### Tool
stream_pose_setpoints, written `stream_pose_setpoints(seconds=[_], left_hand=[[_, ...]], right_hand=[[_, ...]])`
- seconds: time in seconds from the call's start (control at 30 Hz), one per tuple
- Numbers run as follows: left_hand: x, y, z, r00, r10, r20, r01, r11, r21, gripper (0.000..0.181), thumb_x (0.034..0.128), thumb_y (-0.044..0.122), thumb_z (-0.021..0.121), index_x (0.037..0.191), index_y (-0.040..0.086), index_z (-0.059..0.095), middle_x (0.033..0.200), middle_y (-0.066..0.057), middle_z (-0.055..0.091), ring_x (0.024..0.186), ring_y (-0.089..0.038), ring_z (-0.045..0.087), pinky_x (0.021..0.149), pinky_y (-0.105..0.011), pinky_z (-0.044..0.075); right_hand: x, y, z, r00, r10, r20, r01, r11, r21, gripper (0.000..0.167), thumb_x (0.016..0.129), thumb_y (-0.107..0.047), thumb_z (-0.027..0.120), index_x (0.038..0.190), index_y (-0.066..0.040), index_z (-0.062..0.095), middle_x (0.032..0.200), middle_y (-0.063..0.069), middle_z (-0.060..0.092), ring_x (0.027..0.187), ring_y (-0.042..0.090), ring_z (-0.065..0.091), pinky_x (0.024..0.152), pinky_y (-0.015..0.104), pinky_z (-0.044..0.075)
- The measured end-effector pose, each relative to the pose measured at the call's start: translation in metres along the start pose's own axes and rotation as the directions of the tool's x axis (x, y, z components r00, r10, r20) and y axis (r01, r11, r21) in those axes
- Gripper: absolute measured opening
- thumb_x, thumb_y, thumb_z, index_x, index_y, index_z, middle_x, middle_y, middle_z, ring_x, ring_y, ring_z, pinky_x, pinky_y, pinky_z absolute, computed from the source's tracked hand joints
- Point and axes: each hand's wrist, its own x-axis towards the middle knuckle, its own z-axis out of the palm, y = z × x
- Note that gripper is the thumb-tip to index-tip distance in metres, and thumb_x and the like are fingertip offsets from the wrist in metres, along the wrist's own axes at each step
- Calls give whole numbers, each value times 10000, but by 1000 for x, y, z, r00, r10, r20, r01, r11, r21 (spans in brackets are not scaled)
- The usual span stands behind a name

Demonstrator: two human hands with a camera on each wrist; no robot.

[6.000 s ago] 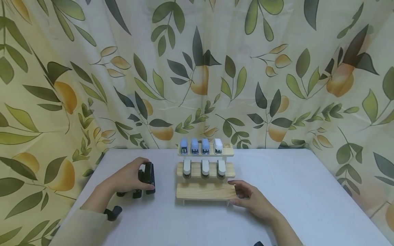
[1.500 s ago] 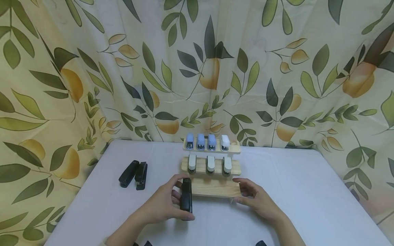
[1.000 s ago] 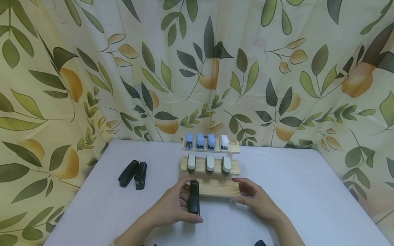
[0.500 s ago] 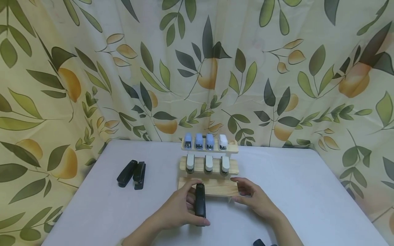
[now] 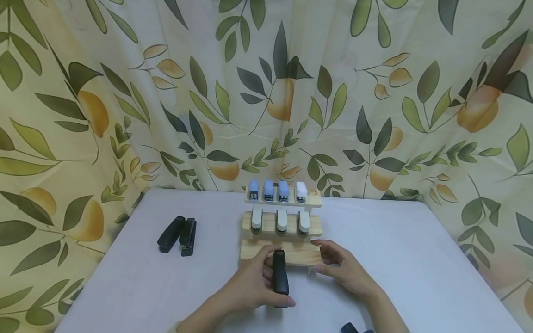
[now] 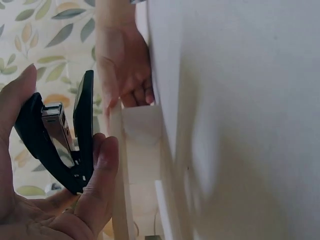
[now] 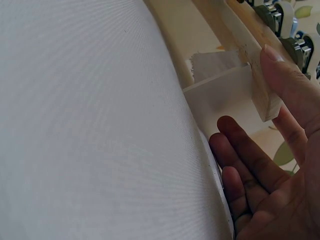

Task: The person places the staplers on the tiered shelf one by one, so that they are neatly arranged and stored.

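Note:
In the head view my left hand (image 5: 254, 283) holds a black stapler (image 5: 281, 275) between thumb and fingers, in front of the lowest board of a three-step wooden display rack (image 5: 258, 249). From the left wrist view, that stapler (image 6: 55, 145) has its jaws spread, with the metal magazine showing. My right hand (image 5: 343, 268) steadies the rack's lowest board at its right end. The right wrist view shows my right hand (image 7: 265, 175) with thumb and index finger at the board end (image 7: 270, 102); the other fingers are loosely bent beside the white support.
Two more black staplers (image 5: 171, 234) (image 5: 188, 237) lie at the table's left. Small blue and white staplers (image 5: 268, 191) stand on the top step, and three pale ones (image 5: 281, 221) on the middle step. A patterned curtain (image 5: 266, 92) hangs behind the white table (image 5: 399, 249).
My left hand has brought one black stapler from the left group over to the rack, and lately shifted it further right along the lowest board. The right hand stays at the rack's end.

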Motion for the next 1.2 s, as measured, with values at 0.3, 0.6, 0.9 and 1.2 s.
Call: stream_pose_setpoints(seconds=[0.3,0.6,0.9,1.2], left_hand=[[6,-3,11,998,44,35,-44,999,-1,1030,708,313,978,1544,246,379,1002,23,687,854,-87,704,769,-248,570],[12,0,19,999,38,18,-38,999,22,1064,688,322,988,1557,265,378,1039,34,665,847,-70,694,758,-255,563],[18,7,25,1000,-22,11,22,999,36,1090,683,340,988,1573,318,360,1069,40,633,849,-74,695,755,-277,557],[22,12,32,998,-62,-10,63,996,64,1119,675,385,987,1584,411,336,1090,30,643,827,-108,664,730,-302,540]], right_hand=[[0,-1,1,1000,0,6,0,1000,0,610,885,-283,828,1435,-211,575,1362,103,633,1195,192,600,1004,253,505],[0,-5,0,1000,30,6,-30,1000,5,624,874,-297,837,1436,-227,574,1374,106,625,1213,255,585,1017,282,501],[1,-1,-1,1000,2,12,-2,1000,0,607,890,-286,824,1438,-225,570,1357,103,634,1203,246,591,1007,264,503],[0,2,0,1000,-17,17,16,1000,16,585,903,-264,811,1435,-224,570,1357,106,642,1193,212,602,1002,267,499]])
